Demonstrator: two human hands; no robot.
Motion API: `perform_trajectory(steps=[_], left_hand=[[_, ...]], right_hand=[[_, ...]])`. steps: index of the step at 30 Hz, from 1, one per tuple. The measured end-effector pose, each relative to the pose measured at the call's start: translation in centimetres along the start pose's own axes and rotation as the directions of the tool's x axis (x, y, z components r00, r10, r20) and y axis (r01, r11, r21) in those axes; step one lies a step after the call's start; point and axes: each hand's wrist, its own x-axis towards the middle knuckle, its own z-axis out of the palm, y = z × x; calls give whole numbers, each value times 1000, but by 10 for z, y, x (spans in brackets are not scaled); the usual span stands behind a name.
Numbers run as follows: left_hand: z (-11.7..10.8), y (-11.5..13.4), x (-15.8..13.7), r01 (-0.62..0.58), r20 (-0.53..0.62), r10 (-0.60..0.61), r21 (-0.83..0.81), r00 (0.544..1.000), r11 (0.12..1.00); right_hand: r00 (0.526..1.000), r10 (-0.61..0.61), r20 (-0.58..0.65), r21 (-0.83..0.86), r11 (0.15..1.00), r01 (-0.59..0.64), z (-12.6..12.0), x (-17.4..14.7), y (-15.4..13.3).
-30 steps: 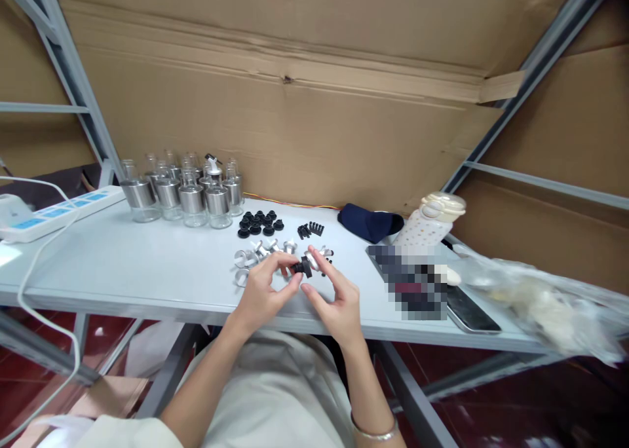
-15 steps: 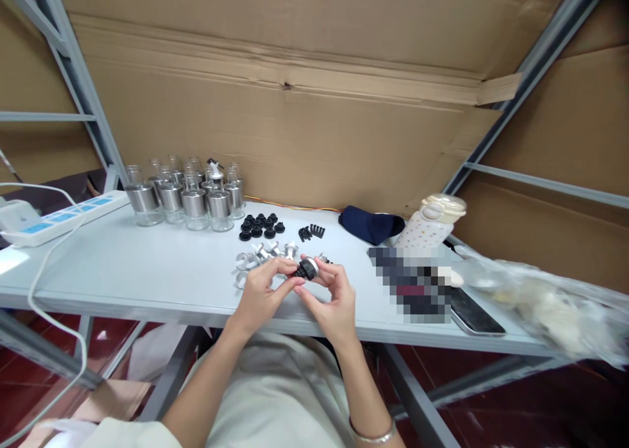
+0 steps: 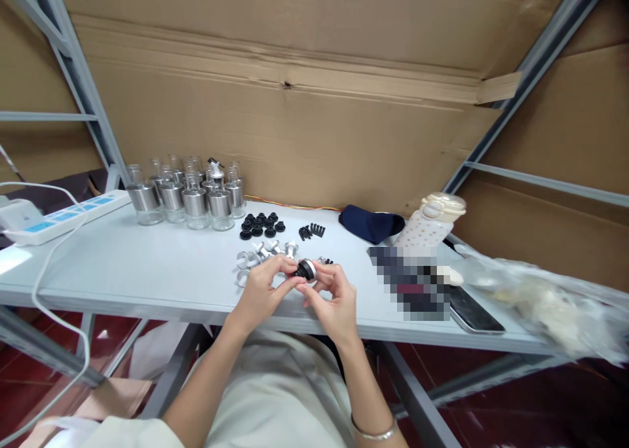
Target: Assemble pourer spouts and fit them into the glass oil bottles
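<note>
A black ribbed bottle stopper with a silver band is held sideways between my two hands above the table's front part. My left hand pinches its narrow black end. On the other side, my right hand grips the silver end with thumb and fingers. Just behind my left hand lie several silver and white pourer pieces. Farther back sits a cluster of black stoppers, with small black clips to their right. Small parts behind my right hand are partly hidden.
Several glass bottles with steel sleeves stand at the back left, near a white power strip. To the right are a navy cap, a dotted drink bottle, a phone and a clear plastic bag. Cardboard walls the back.
The stopper has turned slightly in my fingers, so more of its silver band shows. My right fingers have shifted a little on it; my left hand stays nearly still.
</note>
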Motion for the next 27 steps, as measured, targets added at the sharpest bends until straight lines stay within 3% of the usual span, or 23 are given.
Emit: perform_trajectory(steps=[8, 14, 19, 27], left_hand=[[1, 1, 1, -85, 18, 85, -1, 996, 996], [1, 7, -1, -135, 50, 135, -17, 990, 991], [0, 8, 0, -115, 7, 115, -7, 993, 993], [-1, 9, 0, -21, 66, 20, 17, 998, 1000]], right_hand=[[995, -39, 92, 50, 998, 35, -3, 0, -2], [993, 93, 75, 227, 968, -108, -3, 0, -2], [988, 100, 121, 192, 974, -122, -3, 1, -1], [986, 23, 164, 173, 984, -51, -4, 1, -2]])
